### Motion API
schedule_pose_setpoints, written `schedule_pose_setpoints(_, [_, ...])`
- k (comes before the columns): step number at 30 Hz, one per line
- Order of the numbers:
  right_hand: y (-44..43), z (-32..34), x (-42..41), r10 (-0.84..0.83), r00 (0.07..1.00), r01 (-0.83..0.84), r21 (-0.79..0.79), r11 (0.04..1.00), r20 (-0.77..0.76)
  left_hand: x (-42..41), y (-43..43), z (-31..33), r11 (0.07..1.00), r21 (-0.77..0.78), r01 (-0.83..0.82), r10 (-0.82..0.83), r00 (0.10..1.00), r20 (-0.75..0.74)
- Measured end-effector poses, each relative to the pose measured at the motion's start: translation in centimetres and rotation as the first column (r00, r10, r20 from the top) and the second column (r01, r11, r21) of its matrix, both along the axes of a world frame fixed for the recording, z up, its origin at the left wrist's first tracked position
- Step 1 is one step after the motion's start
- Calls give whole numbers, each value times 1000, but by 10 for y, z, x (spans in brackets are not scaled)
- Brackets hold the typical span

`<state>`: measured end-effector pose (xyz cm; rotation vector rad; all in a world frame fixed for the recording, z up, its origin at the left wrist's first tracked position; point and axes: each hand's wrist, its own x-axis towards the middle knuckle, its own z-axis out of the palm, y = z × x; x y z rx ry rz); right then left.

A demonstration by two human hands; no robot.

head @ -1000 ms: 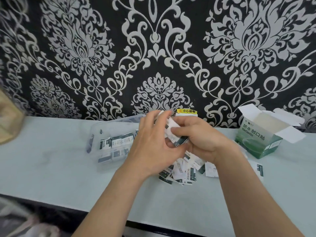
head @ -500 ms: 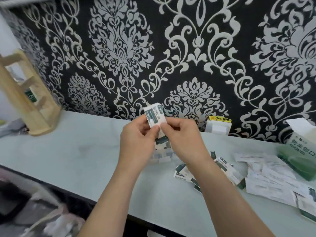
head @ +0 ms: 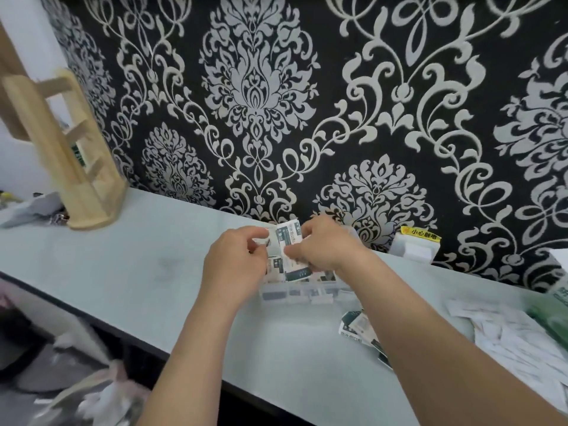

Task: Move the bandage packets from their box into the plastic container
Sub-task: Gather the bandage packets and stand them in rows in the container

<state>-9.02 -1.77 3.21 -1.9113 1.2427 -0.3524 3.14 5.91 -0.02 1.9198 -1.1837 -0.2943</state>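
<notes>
I am holding a small stack of white-and-dark-green paper bandage packets (head: 288, 241) between both hands, just above the clear plastic container (head: 295, 295). My left hand (head: 236, 262) is pinching the stack's left edge between curled fingers and thumb. My right hand (head: 322, 250) is gripping its right side, fingers curled round it. The stack is standing roughly upright with a printed face toward me.

The container is sitting on the pale grey tabletop (head: 123, 272), close to the black-and-silver patterned wall (head: 255, 87), and more packets are showing through its front wall. A few loose printed packets (head: 358, 327) are lying beside my right forearm. Farther right, a spread of plain white packets (head: 516, 336) is lying on the tabletop, next to the green cardboard box (head: 553, 318), which is blurred and cut off by the frame edge.

A white wall fitting with a yellow label (head: 415, 247) is sitting against the wall to the right of the container. A light wooden rack (head: 76, 167) is standing at the far left of the tabletop.
</notes>
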Motion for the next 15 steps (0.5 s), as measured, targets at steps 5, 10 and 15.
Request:
schedule_pose_setpoints(5, [-6,-20,32,43,975,-35,41,999,-216,8,1,-8,1000,29,11,-7,990,-137])
schedule_pose_setpoints(10, [-4,-25,45,16,950,-29,-36,999,-311,10,2,-9,1000,13,23,-21,986,-163])
schedule_pose_setpoints(15, [-4,-25,46,-62,926,-18,-207,978,-372,10,0,-11,1000,1,30,-29,987,-159])
